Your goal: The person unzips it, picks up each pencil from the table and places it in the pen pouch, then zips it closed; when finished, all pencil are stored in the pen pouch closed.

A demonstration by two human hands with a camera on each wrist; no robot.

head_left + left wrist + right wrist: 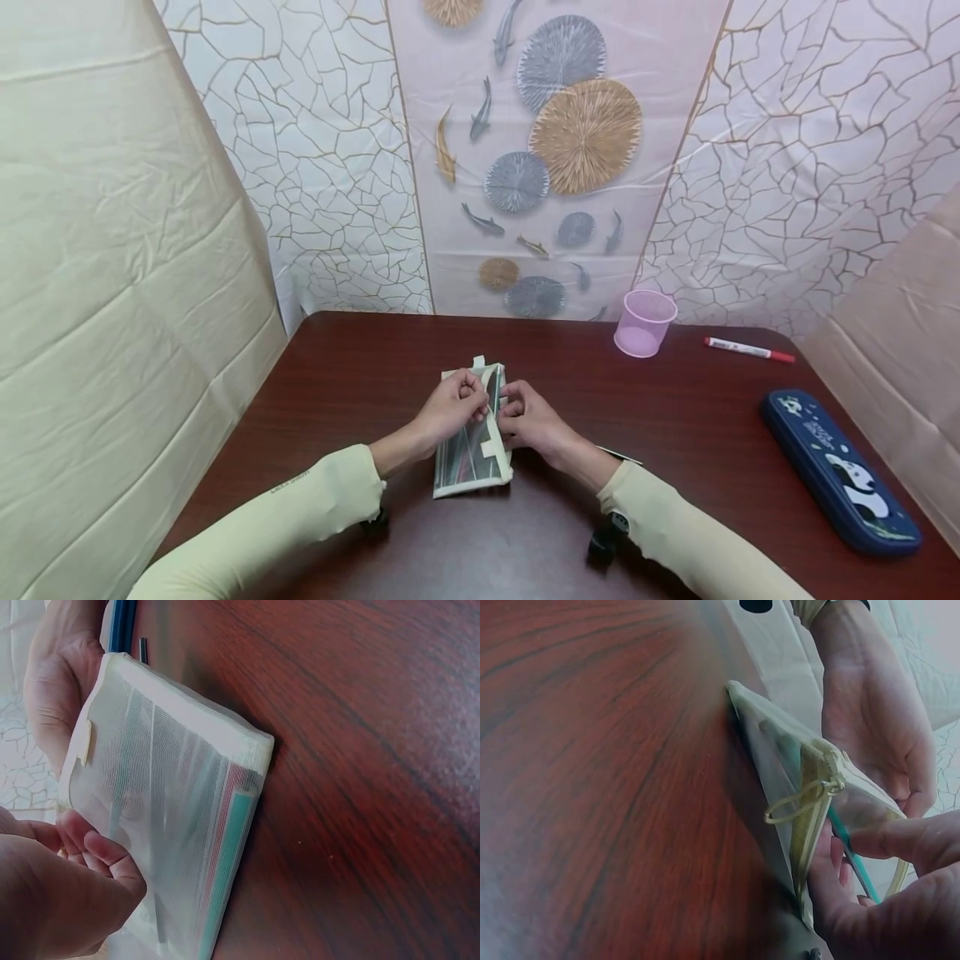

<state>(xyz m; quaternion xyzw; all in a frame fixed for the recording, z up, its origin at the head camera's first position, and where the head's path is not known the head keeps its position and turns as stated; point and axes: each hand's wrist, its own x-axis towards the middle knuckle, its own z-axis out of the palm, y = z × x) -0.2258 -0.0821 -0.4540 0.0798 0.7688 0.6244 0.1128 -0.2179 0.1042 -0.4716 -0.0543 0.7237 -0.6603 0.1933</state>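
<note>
A pale mesh zip pouch [468,458] with cream edging stands tilted on the table, its zip side parted. Through the mesh, teal and red sticks [238,825] show; their exact kind is blurred. My left hand [453,406] pinches the pouch's upper edge, thumb against fingertips. Opposite it, my right hand [532,421] is at the opening. In the right wrist view, a slim teal stick [853,859] lies between my right thumb and fingers, partly hidden by them. A cord loop [784,814] hangs at the zip's end.
A pink see-through cup [645,325] stands at the back right, beside a red-and-white marker [748,348]. The navy panda pencil case [840,471] lies along the right edge. A thin object [619,455] shows partly behind the right forearm.
</note>
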